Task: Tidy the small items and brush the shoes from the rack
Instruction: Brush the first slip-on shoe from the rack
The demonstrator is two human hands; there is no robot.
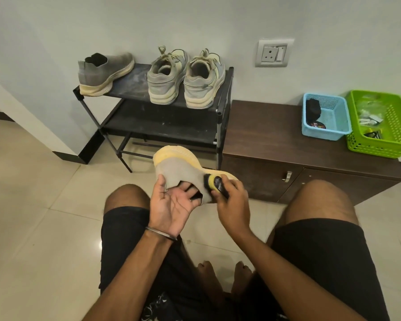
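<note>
A grey slip-on shoe (181,169) with a yellowish sole is held in front of my knees, sole turned away from me. My left hand (171,205) holds it at the collar, fingers tucked into the opening and thumb on the outside. My right hand (233,202) grips a small black and yellow shoe brush (214,183) pressed against the shoe's side near the heel. Its matching grey shoe (104,71) stands on the top shelf of the black rack (130,83), next to a pair of grey lace-up sneakers (185,79).
A low dark wooden cabinet (264,135) stands right of the rack. On it are a blue basket (325,117) with dark items and a green basket (382,123) with small packets. A wall socket (274,53) is above. Pale floor tiles lie all around my legs.
</note>
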